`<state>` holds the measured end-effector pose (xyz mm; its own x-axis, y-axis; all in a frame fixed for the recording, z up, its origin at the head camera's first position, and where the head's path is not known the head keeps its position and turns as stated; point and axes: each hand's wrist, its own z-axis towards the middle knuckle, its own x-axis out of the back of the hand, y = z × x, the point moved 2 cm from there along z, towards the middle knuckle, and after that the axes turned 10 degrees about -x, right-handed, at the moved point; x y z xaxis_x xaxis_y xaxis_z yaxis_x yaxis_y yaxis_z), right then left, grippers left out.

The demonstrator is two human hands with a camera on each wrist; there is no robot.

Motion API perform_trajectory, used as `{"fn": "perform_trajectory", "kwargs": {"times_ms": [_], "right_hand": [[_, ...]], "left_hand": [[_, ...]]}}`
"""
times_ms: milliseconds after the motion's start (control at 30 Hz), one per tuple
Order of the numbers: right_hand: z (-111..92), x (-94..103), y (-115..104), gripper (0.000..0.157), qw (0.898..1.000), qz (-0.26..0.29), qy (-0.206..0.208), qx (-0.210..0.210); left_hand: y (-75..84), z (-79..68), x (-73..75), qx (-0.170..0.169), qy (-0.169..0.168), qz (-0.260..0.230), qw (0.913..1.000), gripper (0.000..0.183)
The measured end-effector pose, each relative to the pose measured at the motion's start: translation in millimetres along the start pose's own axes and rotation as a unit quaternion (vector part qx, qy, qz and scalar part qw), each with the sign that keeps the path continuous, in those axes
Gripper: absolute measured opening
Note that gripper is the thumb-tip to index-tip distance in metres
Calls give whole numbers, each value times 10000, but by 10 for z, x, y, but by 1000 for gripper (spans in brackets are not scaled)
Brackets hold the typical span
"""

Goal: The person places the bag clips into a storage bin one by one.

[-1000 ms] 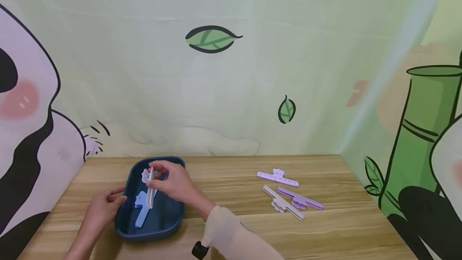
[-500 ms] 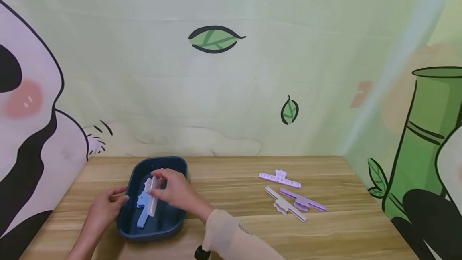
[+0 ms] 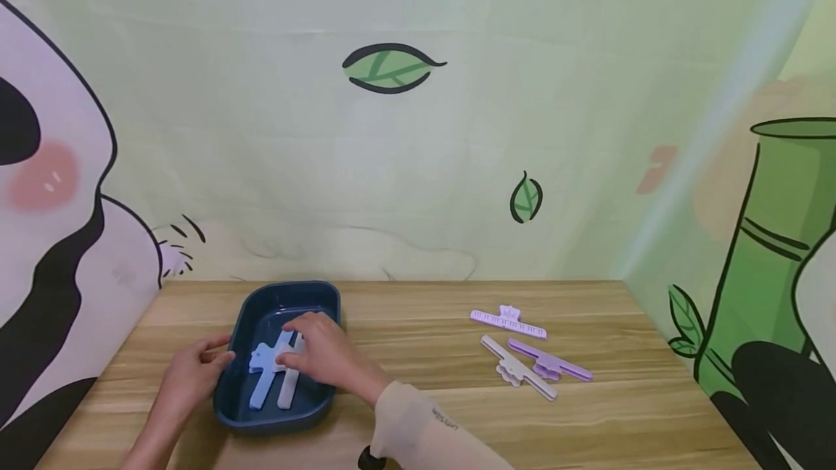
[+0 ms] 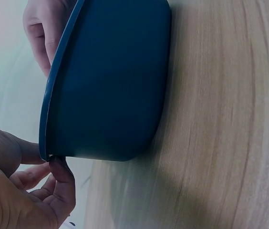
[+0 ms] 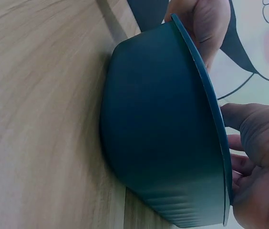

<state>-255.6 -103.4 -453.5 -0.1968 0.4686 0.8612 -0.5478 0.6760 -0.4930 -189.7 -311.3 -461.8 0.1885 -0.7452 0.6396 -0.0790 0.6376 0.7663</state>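
A dark blue plastic basin stands on the left of the wooden table. My left hand pinches its left rim between thumb and fingers, as the left wrist view also shows. Over the inside of the basin, my right hand holds a white sealing clip with thumb and fingertips, low beside a blue sealing clip that lies on the basin floor. The hand covers part of the white clip. In the right wrist view the basin wall hides the clips.
Right of the basin, a pale purple ruler-marked clip, a purple clip and another white clip lie on the table. A printed cloth backdrop rises behind the table's far edge.
My right hand has lowered the white clip into the basin and shifted it slightly right, so it lies beside the blue clip. My left hand keeps its grip on the rim.
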Motion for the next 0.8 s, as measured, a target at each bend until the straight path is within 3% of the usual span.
{"fn": "perform_trajectory", "kwargs": {"times_ms": [433,800], "right_hand": [[-53,101,89,47,9986,504,43,-128],[-140,277,86,48,9949,988,-42,-188]], "left_hand": [[4,-3,-3,76,-93,-60,9999,44],[30,-3,-10,408,-236,-149,9988,47]]}}
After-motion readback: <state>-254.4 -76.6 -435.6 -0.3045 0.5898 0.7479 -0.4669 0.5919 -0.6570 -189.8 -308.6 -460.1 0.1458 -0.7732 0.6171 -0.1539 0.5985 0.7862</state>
